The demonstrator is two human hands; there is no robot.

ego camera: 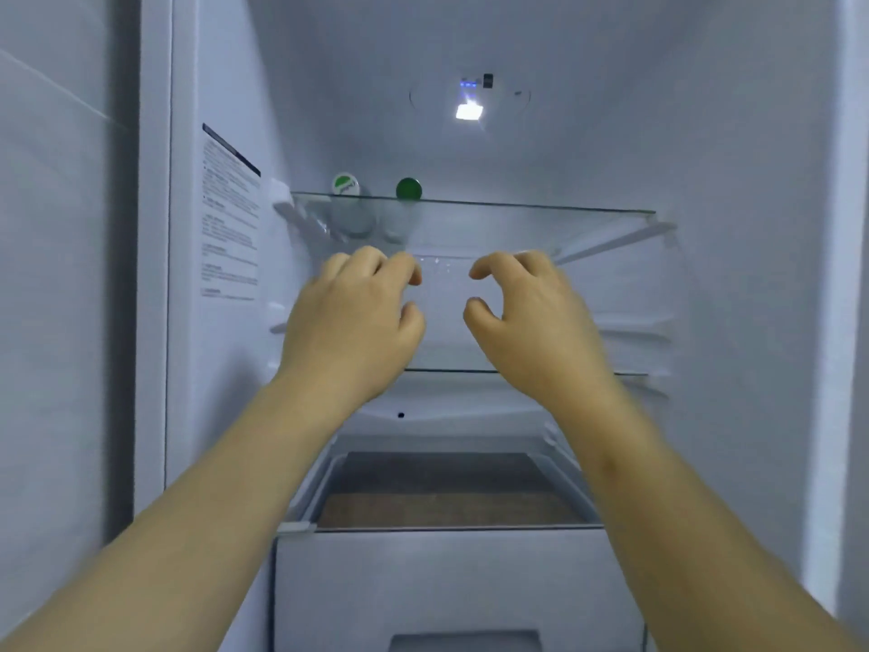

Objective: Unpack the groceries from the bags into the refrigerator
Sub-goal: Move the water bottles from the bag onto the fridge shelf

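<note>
Refrigerator point(752, 275), open; two green-capped bottles point(408, 189) upright at upper glass shelf point(517, 207), rear left; probably light, smooth, slippery; grasp round body; left hand point(352, 322), right hand point(541, 322): fingers loosely curled, empty.

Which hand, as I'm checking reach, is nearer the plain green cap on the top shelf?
Left. The left hand sits just below the plain green cap, slightly to its left; the right hand is below and farther off to its right.
</note>
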